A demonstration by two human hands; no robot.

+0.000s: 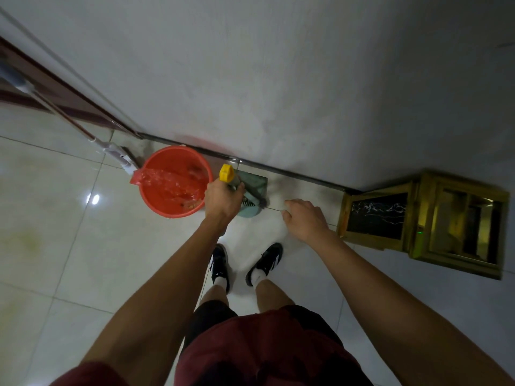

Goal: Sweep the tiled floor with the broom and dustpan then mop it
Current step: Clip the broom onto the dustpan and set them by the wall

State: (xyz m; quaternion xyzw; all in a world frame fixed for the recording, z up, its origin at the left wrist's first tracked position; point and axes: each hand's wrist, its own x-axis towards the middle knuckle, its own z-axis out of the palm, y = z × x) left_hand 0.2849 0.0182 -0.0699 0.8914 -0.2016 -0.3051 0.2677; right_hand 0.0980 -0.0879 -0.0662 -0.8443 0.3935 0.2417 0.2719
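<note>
At far left, a slim mop (67, 115) with a white plastic joint is leaning against the dark wooden door frame (69, 93). Just right of it, a round red plastic bucket (174, 182) lined with a crinkled red bag is sitting on the glossy tiled floor (83, 246) by the wall. Your left hand (223, 200) is curling tightly round the broom handle (227, 174), just below its yellow cap. Beneath it, the teal dustpan (255, 185) is standing against the skirting, its toothed edge showing. Your right hand (305, 218) is hovering loose-fingered, gripping nothing, over the tile. At far right, a boxy brass-coloured bin (423, 218) with a dark marbled panel is standing by the wall.
</note>
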